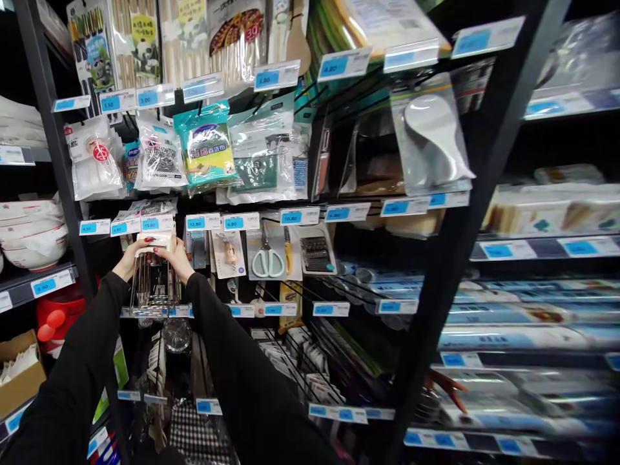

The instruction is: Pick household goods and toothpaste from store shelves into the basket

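Note:
Both arms, in black sleeves, reach into a hanging display on the left of the view. My left hand point(128, 258) and my right hand point(177, 259) are closed on the two sides of a bundle of metal wire utensils point(154, 284) with white tops. Their exact kind is hard to make out. The bundle hangs upright below a row of price tags point(155, 223), and red nails show over its white top. Just right of my right hand hang a carded item with a wooden-coloured piece point(230, 253) and a pack of pale green scissors point(267, 259).
Packs of sponges point(209, 145) and scrubbers point(161, 155) hang above my hands. A black shelf post point(458, 239) stands to the right, with blurred boxed rolls point(523, 337) beyond it. Stacked bowls point(31, 239) are at far left. Metal pegs with price tags stick out below.

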Available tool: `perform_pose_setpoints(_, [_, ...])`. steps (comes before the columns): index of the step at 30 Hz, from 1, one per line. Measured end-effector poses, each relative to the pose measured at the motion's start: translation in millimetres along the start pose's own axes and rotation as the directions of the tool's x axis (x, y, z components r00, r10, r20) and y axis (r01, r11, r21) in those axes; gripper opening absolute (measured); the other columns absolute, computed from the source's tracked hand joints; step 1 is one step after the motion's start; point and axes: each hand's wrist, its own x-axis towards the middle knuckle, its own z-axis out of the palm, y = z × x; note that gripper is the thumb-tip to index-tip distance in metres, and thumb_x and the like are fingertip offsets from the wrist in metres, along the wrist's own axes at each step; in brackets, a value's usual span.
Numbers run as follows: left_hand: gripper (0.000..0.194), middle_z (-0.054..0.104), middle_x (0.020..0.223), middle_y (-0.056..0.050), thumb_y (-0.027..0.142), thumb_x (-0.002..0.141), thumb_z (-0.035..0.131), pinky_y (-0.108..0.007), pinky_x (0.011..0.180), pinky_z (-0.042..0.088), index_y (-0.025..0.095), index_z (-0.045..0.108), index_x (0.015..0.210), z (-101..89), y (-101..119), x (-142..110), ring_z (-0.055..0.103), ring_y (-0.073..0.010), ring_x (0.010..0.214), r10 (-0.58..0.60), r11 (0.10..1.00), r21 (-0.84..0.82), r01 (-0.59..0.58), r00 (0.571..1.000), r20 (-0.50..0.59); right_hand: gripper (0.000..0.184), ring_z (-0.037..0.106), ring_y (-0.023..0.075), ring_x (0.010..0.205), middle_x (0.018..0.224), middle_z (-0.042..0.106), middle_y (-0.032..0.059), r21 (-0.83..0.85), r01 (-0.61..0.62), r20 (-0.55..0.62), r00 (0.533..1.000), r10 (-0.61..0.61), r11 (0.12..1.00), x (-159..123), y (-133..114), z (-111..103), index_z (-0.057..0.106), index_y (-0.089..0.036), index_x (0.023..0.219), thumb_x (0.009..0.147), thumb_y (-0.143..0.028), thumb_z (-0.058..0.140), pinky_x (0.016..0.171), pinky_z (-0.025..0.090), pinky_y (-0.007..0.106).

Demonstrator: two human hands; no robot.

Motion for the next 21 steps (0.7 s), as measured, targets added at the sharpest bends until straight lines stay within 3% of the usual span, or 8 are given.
perform_pose_setpoints(3, [0.024, 0.064, 0.061, -0.004, 0.035, 0.065, 0.063, -0.031, 0.050, 0.047, 0.015, 0.065, 0.079, -6.2, 3.3, -0.7, 0.058, -0.0178, 0.051, -0.032, 0.999, 0.013, 0.032, 0.999, -0.003, 0.102, 0.032, 0.0283, 0.130, 0.134, 0.041, 0.0217, -0.025, -0.102, -0.007, 0.995, 0.102, 0.994, -2.9, -12.1, 1.6, 0.027, -0.003, 0.136, 0.059, -0.048, 0.076, 0.109, 0.028, 0.040])
perform_pose_setpoints(8, [0.027, 0.069, 0.069, -0.007, 0.035, 0.064, 0.065, -0.032, 0.058, 0.051, 0.016, 0.066, 0.083, -9.5, 1.0, -5.8, 0.065, -0.0232, 0.066, -0.016, 1.000, 0.006, 0.016, 1.000, 0.008, 0.094, 0.032, 0.0285, 0.129, 0.133, 0.040, 0.0198, -0.104, -0.123, -0.009, 0.992, 0.123, 0.987, -12.9, -20.4, 0.3, 0.027, -0.004, 0.135, 0.064, -0.047, 0.072, 0.109, 0.027, 0.041])
perform_pose_setpoints(12, [0.031, 0.070, 0.076, -0.007, 0.038, 0.065, 0.063, -0.037, 0.069, 0.054, 0.017, 0.064, 0.088, -5.7, -4.4, -3.7, 0.067, -0.0267, 0.079, 0.018, 0.999, -0.026, -0.018, 1.000, 0.017, 0.092, 0.032, 0.0288, 0.131, 0.133, 0.041, 0.0201, -0.102, -0.124, -0.008, 0.992, 0.124, 0.987, -4.7, -22.6, -5.2, 0.031, -0.004, 0.132, 0.063, -0.046, 0.075, 0.110, 0.028, 0.042])
perform_pose_setpoints(18, [0.036, 0.071, 0.085, -0.009, 0.036, 0.060, 0.064, -0.043, 0.076, 0.054, 0.015, 0.064, 0.089, 8.2, -29.1, -1.7, 0.066, -0.0305, 0.088, 0.093, 0.985, -0.141, -0.095, 0.995, -0.018, 0.100, 0.041, 0.0242, 0.128, 0.141, 0.038, 0.0212, 0.212, 0.032, 0.148, 0.987, -0.064, 0.977, 8.4, -13.2, -20.9, 0.022, -0.004, 0.137, 0.062, -0.046, 0.074, 0.109, 0.031, 0.037])
perform_pose_setpoints(21, [0.049, 0.070, 0.102, -0.008, 0.034, 0.058, 0.069, -0.040, 0.085, 0.051, 0.017, 0.061, 0.104, 20.5, -42.8, -3.1, 0.063, -0.0287, 0.101, 0.158, 0.975, -0.149, -0.163, 0.986, -0.045, 0.100, 0.051, 0.0241, 0.120, 0.137, 0.046, 0.0183, 0.379, 0.004, 0.227, 0.969, -0.097, 0.925, 12.7, -3.6, -30.4, 0.024, -0.007, 0.137, 0.059, -0.045, 0.074, 0.105, 0.038, 0.036])
